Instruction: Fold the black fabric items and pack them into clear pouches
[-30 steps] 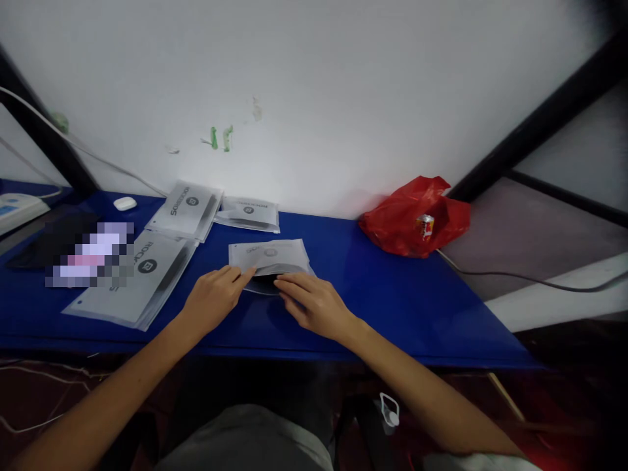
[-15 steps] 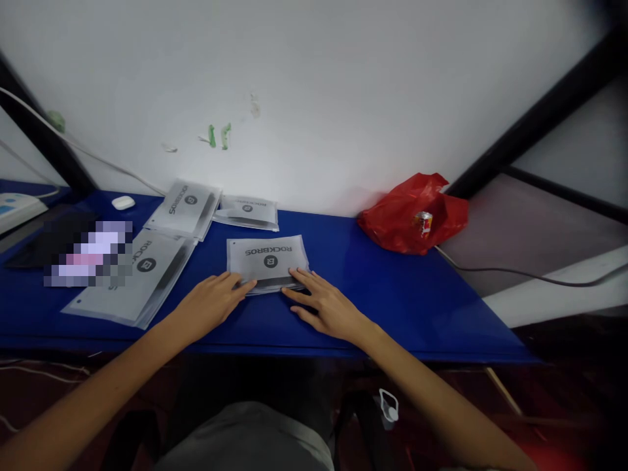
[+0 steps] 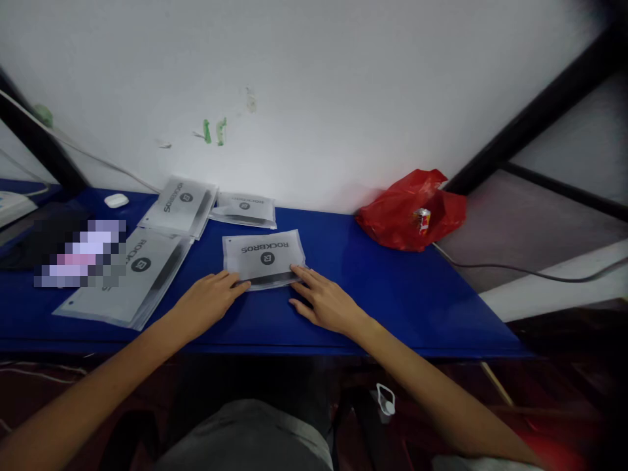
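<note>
A frosted zip bag (image 3: 265,252) printed ROCKBROS lies flat on the blue table in front of me, its lettering upside down to my view. On its near left corner rest the fingers of my left hand (image 3: 209,301), spread and not gripping. My right hand (image 3: 326,301) touches the near right corner with its fingertips, the fingers stretched out and the thumb apart on the table. A dark strip shows inside the bag along its near edge. Whether the bag is one or a small stack, I cannot tell.
More ROCKBROS bags lie to the left: a large pile (image 3: 122,281), a second pile (image 3: 179,206) and a smaller bag (image 3: 245,210) by the wall. A white case (image 3: 116,201), a blurred-out phone-like item (image 3: 81,254) and a red plastic bag (image 3: 412,212) are also on the table (image 3: 392,307).
My right fingers have slid slightly along the bag's near right corner, and the bag sits a little more tilted. The whole view has shifted slightly.
</note>
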Available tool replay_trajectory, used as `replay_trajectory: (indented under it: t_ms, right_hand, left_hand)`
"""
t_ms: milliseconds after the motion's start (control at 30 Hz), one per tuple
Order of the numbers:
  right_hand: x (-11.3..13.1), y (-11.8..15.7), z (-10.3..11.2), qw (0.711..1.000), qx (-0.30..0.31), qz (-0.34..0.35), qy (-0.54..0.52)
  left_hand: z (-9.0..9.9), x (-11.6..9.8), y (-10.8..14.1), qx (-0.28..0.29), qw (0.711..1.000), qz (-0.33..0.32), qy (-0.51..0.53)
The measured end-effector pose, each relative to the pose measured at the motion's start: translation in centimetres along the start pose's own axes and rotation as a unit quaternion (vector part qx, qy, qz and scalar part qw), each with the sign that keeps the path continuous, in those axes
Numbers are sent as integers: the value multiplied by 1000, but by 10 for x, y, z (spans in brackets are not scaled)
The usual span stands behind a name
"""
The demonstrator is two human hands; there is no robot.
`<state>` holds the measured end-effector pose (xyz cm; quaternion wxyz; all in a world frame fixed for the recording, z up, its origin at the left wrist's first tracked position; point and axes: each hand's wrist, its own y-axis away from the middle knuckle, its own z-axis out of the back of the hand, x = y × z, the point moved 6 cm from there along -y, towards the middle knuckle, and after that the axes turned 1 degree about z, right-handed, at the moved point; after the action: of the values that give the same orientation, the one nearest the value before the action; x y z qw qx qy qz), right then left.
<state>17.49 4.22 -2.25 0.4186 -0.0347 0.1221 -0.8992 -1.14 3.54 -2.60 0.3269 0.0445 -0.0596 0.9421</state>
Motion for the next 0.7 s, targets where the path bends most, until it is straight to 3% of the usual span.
replay_trajectory:
  t_ms: [133,467,567,700]
  right_hand:
    - [-1,0,-1,1000,10,-12,18]
    - [-6,-7,0,999,6,-32,20]
    - [-6,-7,14,999,10,-48,-15]
    - [-4,-8,51,996,5,-69,-49]
  left_hand:
    - [0,0,0,19,1000,5,0]
    - [-4,1,0,5,999,-11,-50]
    - [11,2,0,-30,999,-7,-39]
    - [49,11,3,-145,987,2,64]
